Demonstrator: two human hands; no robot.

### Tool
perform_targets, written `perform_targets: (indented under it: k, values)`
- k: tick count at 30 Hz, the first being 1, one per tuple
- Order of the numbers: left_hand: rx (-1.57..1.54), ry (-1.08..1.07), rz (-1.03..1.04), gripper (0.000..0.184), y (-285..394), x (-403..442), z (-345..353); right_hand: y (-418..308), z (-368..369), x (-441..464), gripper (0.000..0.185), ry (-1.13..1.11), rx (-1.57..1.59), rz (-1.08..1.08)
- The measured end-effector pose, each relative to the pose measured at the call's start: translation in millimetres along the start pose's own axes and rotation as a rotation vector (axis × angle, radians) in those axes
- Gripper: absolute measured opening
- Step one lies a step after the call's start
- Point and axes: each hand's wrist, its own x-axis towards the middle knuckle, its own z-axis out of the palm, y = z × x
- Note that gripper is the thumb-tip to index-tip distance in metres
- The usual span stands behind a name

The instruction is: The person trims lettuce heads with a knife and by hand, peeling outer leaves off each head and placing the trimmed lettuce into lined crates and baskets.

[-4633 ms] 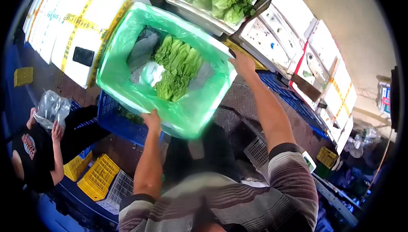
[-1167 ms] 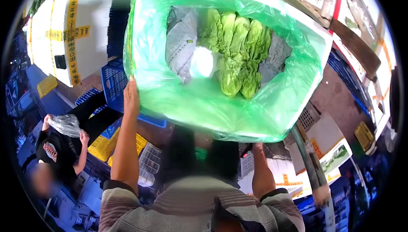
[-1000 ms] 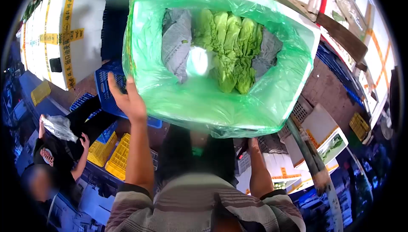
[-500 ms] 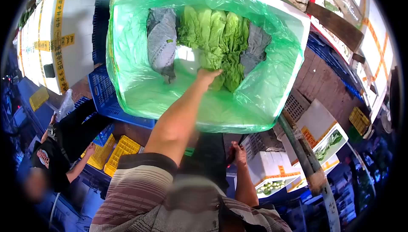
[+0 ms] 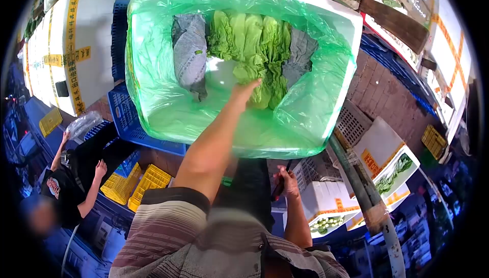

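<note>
Vegetable market or produce stall, by look of it: row of white foam boxes bound with yellow printed tape; large white box lined with translucent green plastic, holding heads of leafy green lettuce; bunched dark leafy greens in open-ended white foam box; yellow slatted plastic crates, blue plastic crate; brown paved floor

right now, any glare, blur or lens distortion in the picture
Head view: bowed edges, black corners; same view, shiny streaks on the green liner, bluish dimness low at both sides; same view, the other person's head blurred.
</note>
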Motion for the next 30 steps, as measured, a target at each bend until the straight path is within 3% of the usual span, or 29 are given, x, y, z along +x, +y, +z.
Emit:
perform_targets:
  k: [4, 7, 9, 13, 16, 17, 20, 21, 24, 26, 28, 29, 30]
  values:
    - [0.166, 0.054, 0.050, 0.117, 19, -24, -9, -16, 10, -11, 0.055, -0.041, -0.043, 0.033]
    - [0.065, 0.089, 0.250, 0.093, -5, 19, -4, -45, 31, -34, 0.063, -0.066, 0.061, 0.113]
    - [-0.074, 0.064, 0.387, 0.069, -3, 3, -3, -53, 32, -39, 0.064, -0.092, -0.150, 0.080]
    - [-0.228, -0.123, 0.115, 0.056, 15, -31, -25, -56, 29, -59, 0.058, -0.179, -0.268, 0.021]
    - [-0.599, -0.381, 0.066, 0.051, 18, -72, -50, -73, 42, -82, 0.053, -0.267, -0.218, -0.027]
    - [-0.619, -0.335, 0.048, 0.050, 30, -107, -57, -82, 49, -92, 0.051, -0.307, -0.189, -0.046]
    - [-0.867, -0.381, 0.013, 0.046, 45, -168, -85, -140, 98, -125, 0.048, -0.373, -0.345, -0.234]
    - [-0.938, -0.482, 0.070, 0.045, 42, -178, -94, -152, 117, -127, 0.045, -0.355, -0.457, -0.378]
    - [-1.009, -0.458, 0.148, 0.047, 50, -243, -124, -184, 179, -132, 0.039, -0.373, -0.555, -0.665]
    - [-1.000, -0.442, 0.262, 0.048, 45, -270, -142, -200, 224, -135, 0.045, -0.330, -0.880, -1.112]
    - [-0.974, -0.523, 0.483, 0.048, 27, -274, -163, -222, 281, -184, 0.053, -0.381, -1.001, -1.124]
    - [-1.093, -0.490, 0.338, 0.047, 32, -291, -175, -220, 297, -184, 0.056, -0.399, -1.068, -1.179]
    - [-1.118, -0.453, 0.357, 0.047, 28, -293, -183, -215, 312, -179, 0.059, -0.415, -1.135, -1.235]
